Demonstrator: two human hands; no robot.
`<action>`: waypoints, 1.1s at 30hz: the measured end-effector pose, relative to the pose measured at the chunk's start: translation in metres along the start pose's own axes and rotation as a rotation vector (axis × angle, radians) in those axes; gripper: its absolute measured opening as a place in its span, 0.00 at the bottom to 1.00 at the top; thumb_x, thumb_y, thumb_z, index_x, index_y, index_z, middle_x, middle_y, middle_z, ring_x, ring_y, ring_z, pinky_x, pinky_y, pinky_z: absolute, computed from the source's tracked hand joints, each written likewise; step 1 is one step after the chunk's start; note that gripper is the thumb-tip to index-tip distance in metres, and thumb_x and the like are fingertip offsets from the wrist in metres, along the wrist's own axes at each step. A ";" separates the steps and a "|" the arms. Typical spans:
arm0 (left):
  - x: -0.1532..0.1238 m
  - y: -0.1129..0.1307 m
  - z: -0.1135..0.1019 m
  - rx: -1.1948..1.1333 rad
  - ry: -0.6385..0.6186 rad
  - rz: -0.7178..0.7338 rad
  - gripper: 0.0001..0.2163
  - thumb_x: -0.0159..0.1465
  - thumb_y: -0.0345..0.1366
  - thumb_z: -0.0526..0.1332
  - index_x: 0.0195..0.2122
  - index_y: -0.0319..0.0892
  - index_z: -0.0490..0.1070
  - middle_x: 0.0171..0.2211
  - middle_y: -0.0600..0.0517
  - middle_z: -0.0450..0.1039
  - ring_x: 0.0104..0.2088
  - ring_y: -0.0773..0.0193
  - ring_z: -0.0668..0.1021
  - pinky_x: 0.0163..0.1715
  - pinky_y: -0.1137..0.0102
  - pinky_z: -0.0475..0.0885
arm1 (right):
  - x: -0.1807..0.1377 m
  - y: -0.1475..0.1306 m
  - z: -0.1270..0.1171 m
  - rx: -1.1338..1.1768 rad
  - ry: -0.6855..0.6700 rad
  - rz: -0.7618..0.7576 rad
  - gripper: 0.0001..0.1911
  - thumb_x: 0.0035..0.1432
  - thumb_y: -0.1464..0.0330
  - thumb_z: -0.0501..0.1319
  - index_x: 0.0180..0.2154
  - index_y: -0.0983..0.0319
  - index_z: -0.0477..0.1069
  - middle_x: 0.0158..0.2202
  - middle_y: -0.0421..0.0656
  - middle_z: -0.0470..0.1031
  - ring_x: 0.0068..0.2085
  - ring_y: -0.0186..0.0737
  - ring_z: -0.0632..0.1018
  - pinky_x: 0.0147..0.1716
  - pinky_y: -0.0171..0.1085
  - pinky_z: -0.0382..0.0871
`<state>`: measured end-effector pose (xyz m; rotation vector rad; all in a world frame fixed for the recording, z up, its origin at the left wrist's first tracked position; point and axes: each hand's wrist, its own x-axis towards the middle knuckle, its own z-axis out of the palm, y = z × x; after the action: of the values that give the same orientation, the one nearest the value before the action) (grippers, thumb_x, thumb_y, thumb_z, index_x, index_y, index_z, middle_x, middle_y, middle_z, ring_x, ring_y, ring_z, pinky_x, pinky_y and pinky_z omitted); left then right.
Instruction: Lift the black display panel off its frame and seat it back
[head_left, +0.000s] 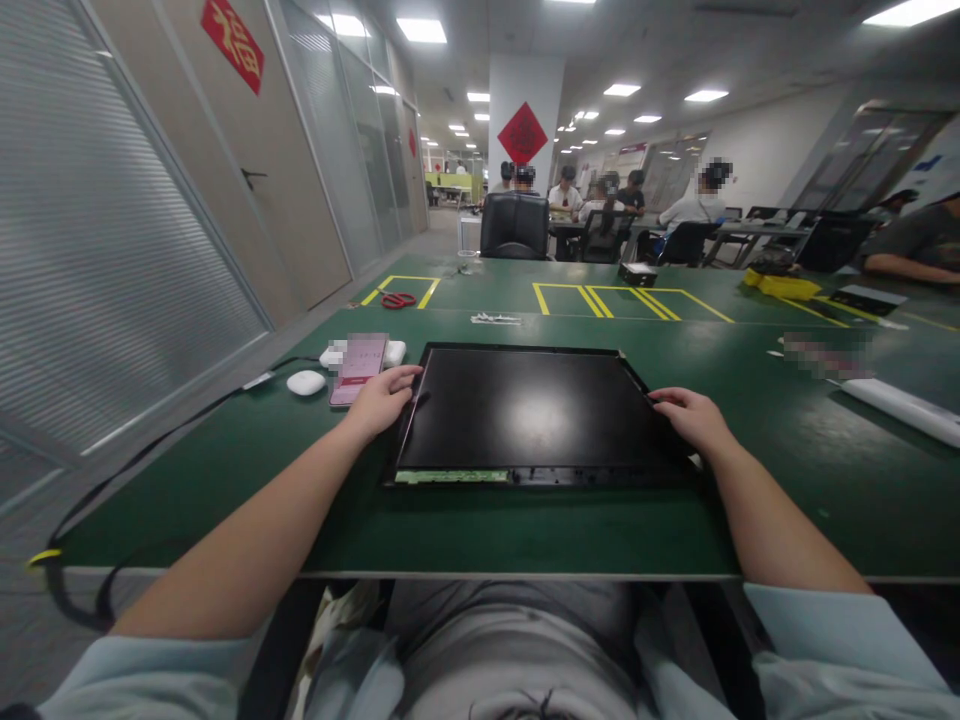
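A black LCD screen panel (525, 405) lies face up on the green table (525, 530), right in front of me. Along the near edge of its dark frame runs a green strip (450, 477), exposed on the left part. My left hand (384, 400) grips the panel's left edge, fingers near the upper corner. On the opposite edge, my right hand (691, 418) pinches the frame between thumb and fingers. The undersides of the panel and the thumb tips are partly hidden.
Left of the panel are a phone (360, 370) and a white mouse (306, 383). Farther back lie red scissors (397, 300) and small tools (495, 319). A white roll-like object (904, 410) and a yellow item (781, 284) are at right. People sit beyond.
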<state>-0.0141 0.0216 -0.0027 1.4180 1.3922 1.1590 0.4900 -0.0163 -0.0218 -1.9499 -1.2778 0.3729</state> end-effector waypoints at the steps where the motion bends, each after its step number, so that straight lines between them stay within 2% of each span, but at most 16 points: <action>1: -0.001 0.003 0.002 -0.057 0.010 -0.018 0.22 0.55 0.29 0.65 0.52 0.41 0.78 0.39 0.47 0.85 0.47 0.50 0.84 0.49 0.58 0.79 | 0.001 0.001 -0.001 -0.021 0.005 -0.007 0.14 0.43 0.66 0.64 0.34 0.58 0.83 0.27 0.41 0.80 0.29 0.40 0.75 0.30 0.37 0.65; 7: -0.007 0.016 0.010 -0.345 0.048 -0.110 0.25 0.55 0.23 0.65 0.55 0.43 0.75 0.54 0.45 0.81 0.48 0.55 0.84 0.47 0.63 0.81 | 0.003 0.004 -0.002 -0.084 0.006 -0.010 0.14 0.44 0.65 0.64 0.34 0.59 0.83 0.28 0.42 0.80 0.30 0.42 0.76 0.32 0.39 0.66; 12: -0.008 0.018 0.015 -0.406 0.127 -0.154 0.26 0.51 0.19 0.65 0.52 0.43 0.77 0.60 0.46 0.77 0.50 0.51 0.83 0.43 0.61 0.82 | 0.006 0.006 -0.001 -0.090 0.001 -0.022 0.14 0.44 0.65 0.64 0.34 0.58 0.84 0.29 0.42 0.81 0.31 0.42 0.77 0.32 0.38 0.66; 15: -0.005 0.015 0.018 -0.413 0.184 -0.140 0.24 0.52 0.21 0.65 0.50 0.44 0.77 0.61 0.46 0.75 0.53 0.50 0.82 0.45 0.61 0.82 | 0.006 0.007 -0.001 -0.104 -0.013 -0.023 0.14 0.45 0.65 0.64 0.35 0.58 0.84 0.28 0.42 0.81 0.31 0.42 0.77 0.31 0.38 0.66; 20: 0.003 0.013 0.019 -0.412 0.214 -0.130 0.25 0.54 0.21 0.63 0.53 0.44 0.75 0.62 0.46 0.75 0.59 0.53 0.78 0.53 0.64 0.79 | 0.003 0.003 -0.002 -0.143 -0.032 -0.023 0.14 0.46 0.67 0.64 0.35 0.58 0.85 0.28 0.43 0.81 0.29 0.42 0.76 0.29 0.38 0.65; 24: 0.005 0.013 0.018 -0.420 0.194 -0.164 0.27 0.56 0.21 0.62 0.57 0.45 0.71 0.63 0.48 0.73 0.58 0.55 0.79 0.50 0.65 0.80 | 0.003 0.002 -0.002 -0.140 -0.046 -0.028 0.14 0.46 0.67 0.64 0.35 0.58 0.85 0.29 0.43 0.82 0.30 0.42 0.77 0.30 0.37 0.66; 28: 0.001 0.016 0.018 -0.429 0.179 -0.190 0.29 0.56 0.22 0.65 0.59 0.47 0.70 0.61 0.48 0.75 0.52 0.57 0.83 0.44 0.67 0.82 | 0.004 0.004 -0.001 -0.133 -0.065 -0.029 0.15 0.47 0.68 0.64 0.37 0.57 0.86 0.31 0.43 0.83 0.31 0.43 0.78 0.32 0.37 0.67; 33: -0.008 0.024 0.020 -0.507 0.160 -0.292 0.35 0.54 0.24 0.71 0.64 0.47 0.66 0.46 0.49 0.83 0.37 0.56 0.86 0.32 0.66 0.82 | 0.002 0.002 -0.002 -0.143 -0.074 -0.014 0.16 0.49 0.68 0.64 0.39 0.59 0.86 0.34 0.45 0.84 0.32 0.43 0.78 0.33 0.38 0.68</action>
<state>0.0114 0.0132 0.0155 0.7557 1.2419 1.3298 0.4936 -0.0156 -0.0217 -2.0621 -1.3980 0.3581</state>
